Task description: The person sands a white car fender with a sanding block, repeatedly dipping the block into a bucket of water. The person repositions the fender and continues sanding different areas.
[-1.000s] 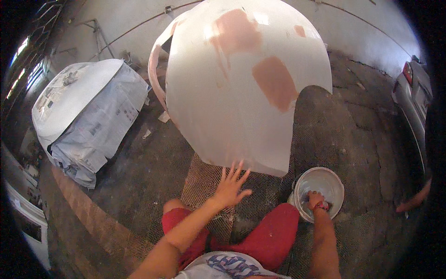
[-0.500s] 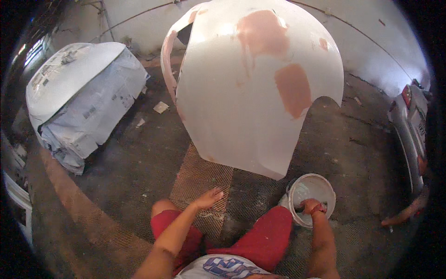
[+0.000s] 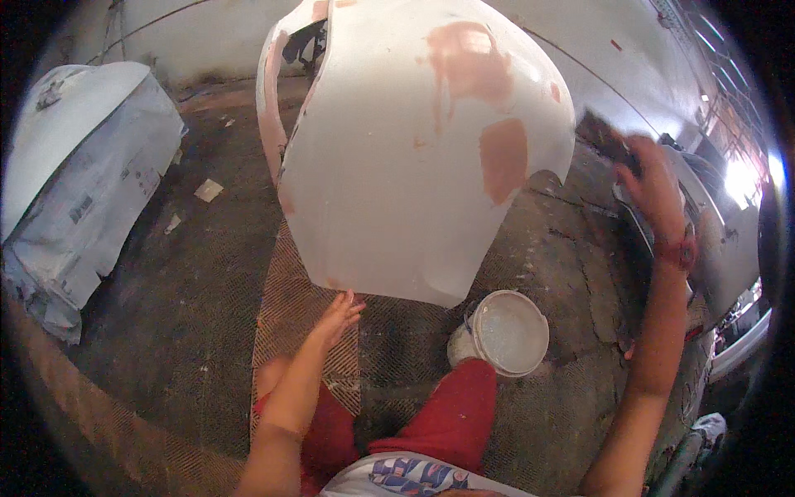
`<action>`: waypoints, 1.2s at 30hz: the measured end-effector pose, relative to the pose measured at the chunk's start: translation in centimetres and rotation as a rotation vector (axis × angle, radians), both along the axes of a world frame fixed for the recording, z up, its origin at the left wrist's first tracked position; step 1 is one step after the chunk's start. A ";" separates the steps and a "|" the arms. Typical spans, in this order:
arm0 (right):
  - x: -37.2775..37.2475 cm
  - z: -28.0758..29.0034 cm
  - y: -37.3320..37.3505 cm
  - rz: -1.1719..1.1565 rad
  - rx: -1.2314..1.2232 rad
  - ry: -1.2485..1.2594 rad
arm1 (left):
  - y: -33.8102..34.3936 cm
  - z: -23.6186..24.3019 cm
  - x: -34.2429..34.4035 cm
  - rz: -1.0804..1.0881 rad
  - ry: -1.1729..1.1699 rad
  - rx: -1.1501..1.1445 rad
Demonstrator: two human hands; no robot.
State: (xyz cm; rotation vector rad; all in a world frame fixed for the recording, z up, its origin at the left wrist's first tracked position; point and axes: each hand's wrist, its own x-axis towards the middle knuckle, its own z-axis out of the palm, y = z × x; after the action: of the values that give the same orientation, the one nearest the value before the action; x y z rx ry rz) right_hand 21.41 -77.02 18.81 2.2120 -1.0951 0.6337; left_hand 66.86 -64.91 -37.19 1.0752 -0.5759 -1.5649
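In front of me stands a large white car body panel, with pinkish-brown filler patches on its upper right. My right hand is raised beyond the panel's right edge, gripping a dark, flat, rectangular sanding block clear of the surface. My left hand has its fingers extended and holds nothing. Its fingertips are at the panel's lower edge; whether they touch it, I cannot tell. A white bucket of cloudy liquid stands by my right knee.
A white car part with paper-like masking is at the left. Paper scraps lie on the dark, ridged floor. A grey car part stands at the right, beyond my forearm. A pale wall rises behind the panel.
My right hand has come out of the bucket and risen up and to the right, bringing the sanding block into sight. My left hand has moved up to the panel's lower edge. The view has turned right.
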 end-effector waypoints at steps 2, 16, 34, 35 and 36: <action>5.1 2.8 -2.2 0.151 -0.017 -0.109 | -0.9 0.0 -1.1 0.039 0.103 -0.052; 23.7 3.0 -6.4 0.177 0.067 -0.270 | -2.4 -0.4 -3.0 0.083 0.356 -0.169; 24.2 1.0 -7.4 0.061 -0.222 -0.140 | -3.2 -2.0 -5.3 0.087 -0.013 -0.171; 24.1 -0.2 -7.2 0.106 -0.271 -0.140 | -3.2 -1.9 -5.6 0.144 -0.043 -0.174; 23.4 -2.6 -6.5 0.147 -0.320 -0.137 | -3.2 -1.9 -6.0 0.196 -0.071 -0.177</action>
State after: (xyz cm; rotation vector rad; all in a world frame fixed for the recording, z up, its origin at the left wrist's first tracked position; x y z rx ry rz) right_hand 44.84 -83.51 16.19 2.0048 -0.8326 0.9656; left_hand 60.84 -68.13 -39.07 1.0233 -0.6254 -1.2861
